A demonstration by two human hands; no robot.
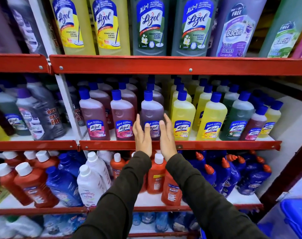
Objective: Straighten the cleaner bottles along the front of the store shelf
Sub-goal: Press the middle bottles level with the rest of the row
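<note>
On the middle shelf (215, 145), a front row of blue-capped Lizol cleaner bottles stands along the red edge. A purple bottle (152, 109) stands at the centre of that row. My left hand (142, 135) lies flat against its left side and my right hand (167, 135) against its right side. Both thumbs rest on its front label, and the fingers point up along its sides. Two pink bottles (94, 116) stand to its left. To the right are yellow bottles (183, 116), then a green one (239, 118).
Large Lizol and Bactin bottles fill the upper shelf (164, 65). Orange, white and blue bottles (157, 175) crowd the lower shelf, some leaning. A white upright post (67, 104) divides the bays. A blue bin (296, 219) sits at the bottom right.
</note>
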